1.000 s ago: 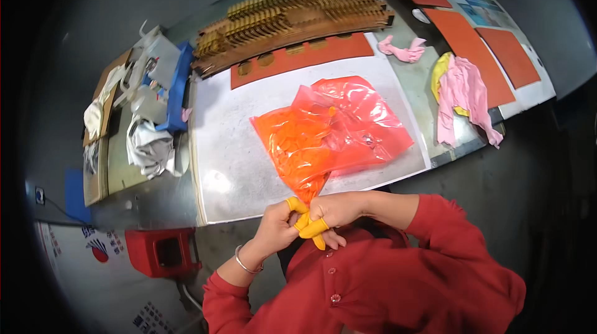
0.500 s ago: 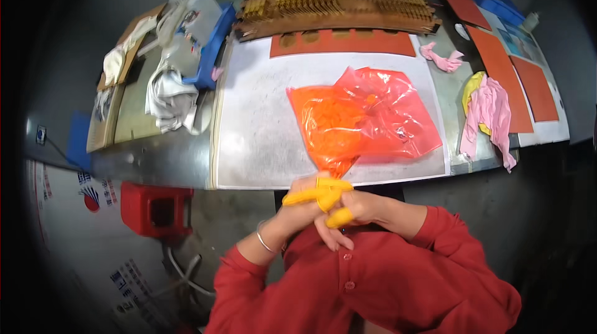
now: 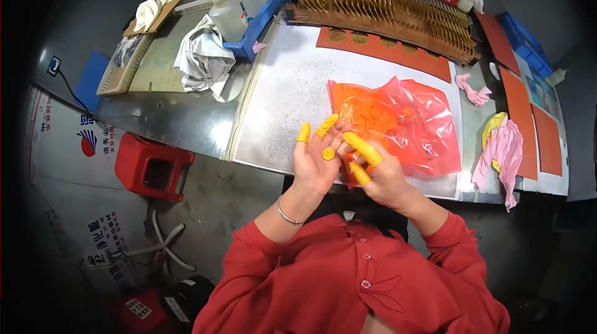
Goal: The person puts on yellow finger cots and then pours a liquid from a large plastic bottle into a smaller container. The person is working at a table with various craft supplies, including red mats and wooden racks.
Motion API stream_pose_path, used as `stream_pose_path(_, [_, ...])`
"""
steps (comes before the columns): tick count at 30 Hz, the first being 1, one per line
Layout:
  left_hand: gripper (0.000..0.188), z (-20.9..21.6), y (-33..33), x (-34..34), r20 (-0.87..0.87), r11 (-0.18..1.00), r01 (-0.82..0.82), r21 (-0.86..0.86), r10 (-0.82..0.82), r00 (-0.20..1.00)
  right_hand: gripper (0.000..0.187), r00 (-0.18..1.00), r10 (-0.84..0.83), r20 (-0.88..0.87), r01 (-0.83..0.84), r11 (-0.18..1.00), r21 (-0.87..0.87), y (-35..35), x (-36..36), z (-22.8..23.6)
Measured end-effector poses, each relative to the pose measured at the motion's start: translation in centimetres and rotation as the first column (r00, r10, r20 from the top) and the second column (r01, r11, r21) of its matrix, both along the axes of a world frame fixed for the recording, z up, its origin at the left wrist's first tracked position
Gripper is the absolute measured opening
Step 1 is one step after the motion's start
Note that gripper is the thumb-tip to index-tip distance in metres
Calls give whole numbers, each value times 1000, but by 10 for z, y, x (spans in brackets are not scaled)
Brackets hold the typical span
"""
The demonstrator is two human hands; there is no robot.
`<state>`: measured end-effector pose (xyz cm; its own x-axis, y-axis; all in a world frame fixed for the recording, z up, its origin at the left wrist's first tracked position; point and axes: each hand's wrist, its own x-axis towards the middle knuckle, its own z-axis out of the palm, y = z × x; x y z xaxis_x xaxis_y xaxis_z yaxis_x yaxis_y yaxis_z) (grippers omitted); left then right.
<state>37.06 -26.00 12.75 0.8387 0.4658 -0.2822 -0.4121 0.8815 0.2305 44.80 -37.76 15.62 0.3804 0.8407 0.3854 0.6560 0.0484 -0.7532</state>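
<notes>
My left hand (image 3: 314, 163) is turned palm up above the table's front edge, fingers apart and slightly curled. Yellow finger cots cover its thumb and one finger, and a rolled yellow finger cot (image 3: 328, 153) rests in its palm. Close beside it, my right hand (image 3: 387, 175) has its index finger and thumb apart, each in a yellow finger cot, with nothing seen between them. Its other fingers are partly hidden. Just beyond both hands lies a clear pinkish plastic bag (image 3: 429, 122) with many small orange pieces (image 3: 367, 110) in its left part.
A white sheet (image 3: 273, 104) covers the table's middle. Behind stands a long brown rack (image 3: 385, 17) of gold-coloured plates. Bottles (image 3: 230, 17) and a white cloth (image 3: 205, 54) are at left. Pink cloths (image 3: 500, 147) and orange-red boards (image 3: 519, 116) lie right. A red stool (image 3: 152, 166) stands below left.
My hands were clasped together at the table edge. They have moved up and parted, the left now palm up showing a rolled finger cot. The whole view has shifted and turned.
</notes>
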Motion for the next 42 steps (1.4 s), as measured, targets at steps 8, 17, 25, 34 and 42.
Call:
stream_pose_path(8, [56, -9, 3, -12, -18, 935, 152, 321, -155, 988, 43, 955, 101, -280, -129, 988, -83, 22, 3, -19])
stream_pose_path(17, [19, 1, 6, -27, -269, 445, 232, 865, 21, 963, 45, 435, 114, -893, -72, 993, 92, 17, 20, -8])
stream_pose_path(25, [15, -4, 15, -20, -334, 471, 215, 855, 184, 925, 47, 982, -91, -165, 117, 981, 154, 7, 10, -9])
stream_pose_path(34, [11, 1, 7, -19, -267, 622, 114, 775, 160, 950, 38, 995, 0, -95, 17, 983, 183, 9, 2, -12])
stream_pose_path(42, [19, -1, 9, -23, -140, 543, 33, 839, 156, 978, 47, 992, 32, 126, -52, 985, 164, 2, 1, -17])
